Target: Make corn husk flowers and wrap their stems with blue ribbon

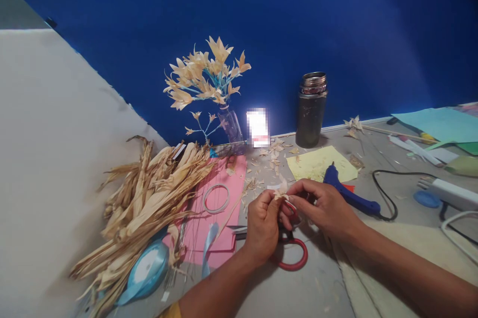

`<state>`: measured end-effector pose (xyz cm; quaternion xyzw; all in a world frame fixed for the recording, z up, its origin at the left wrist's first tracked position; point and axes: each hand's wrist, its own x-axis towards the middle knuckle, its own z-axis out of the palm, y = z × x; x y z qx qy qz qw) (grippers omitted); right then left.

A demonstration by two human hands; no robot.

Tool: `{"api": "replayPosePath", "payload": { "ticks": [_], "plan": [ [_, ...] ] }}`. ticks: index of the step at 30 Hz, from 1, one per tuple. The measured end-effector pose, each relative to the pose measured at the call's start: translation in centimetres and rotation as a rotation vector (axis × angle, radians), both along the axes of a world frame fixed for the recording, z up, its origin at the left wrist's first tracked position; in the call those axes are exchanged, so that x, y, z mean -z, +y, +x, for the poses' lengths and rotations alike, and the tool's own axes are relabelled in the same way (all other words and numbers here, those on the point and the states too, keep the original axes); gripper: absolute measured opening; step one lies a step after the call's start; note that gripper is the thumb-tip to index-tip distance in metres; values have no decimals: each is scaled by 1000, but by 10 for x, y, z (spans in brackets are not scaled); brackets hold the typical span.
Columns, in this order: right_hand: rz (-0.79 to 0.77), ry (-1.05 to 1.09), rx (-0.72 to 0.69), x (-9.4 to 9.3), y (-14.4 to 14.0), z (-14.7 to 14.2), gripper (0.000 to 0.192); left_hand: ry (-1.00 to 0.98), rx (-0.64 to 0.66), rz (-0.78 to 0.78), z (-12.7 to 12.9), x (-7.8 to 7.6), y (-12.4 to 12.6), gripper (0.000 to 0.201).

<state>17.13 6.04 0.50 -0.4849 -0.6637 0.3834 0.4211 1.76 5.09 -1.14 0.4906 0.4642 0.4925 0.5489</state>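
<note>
At centre frame, your left hand [263,223] and right hand [323,206] are both pinching a small husk flower [281,190] above red-handled scissors [291,248].

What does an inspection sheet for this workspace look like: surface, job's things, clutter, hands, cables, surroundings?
Surface: grey table, scattered with husk trimmings.
Job's things: small husk piece pinched between both hands; red scissors lying under them.
Clutter: dried husk pile, pink paper, tape ring, blue ribbon roll, yellow paper, blue glue gun, metal flask.
Hands: left hand and right hand both grip the husk piece.
Cables: black cord from the glue gun; white cord at right.
Surroundings: blue backdrop; vase of husk flowers.
</note>
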Motion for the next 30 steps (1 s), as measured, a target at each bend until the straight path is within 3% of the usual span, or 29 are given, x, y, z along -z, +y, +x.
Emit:
{"api": "replayPosePath", "payload": {
  "ticks": [4,10,16,21,26,30],
  "plan": [
    [20,-41,-13,1,0,1,15,-15,73,-14,-2,4,2,37],
    [9,-5,36,-2,0,1,15,-201,207,-102,-5,9,7,36],
    [5,6,57,-2,1,1,13,-194,13,-174,-7,13,14,30],
    [43,-3,66,2,2,0,15,-256,33,-178,-9,8,14,41],
    [85,-67,24,6,2,2,14,-217,63,-230,-9,2,13,34],
    [51,-36,41,4,0,0,14,-347,79,-262,-6,3,12,33]
  ]
}}
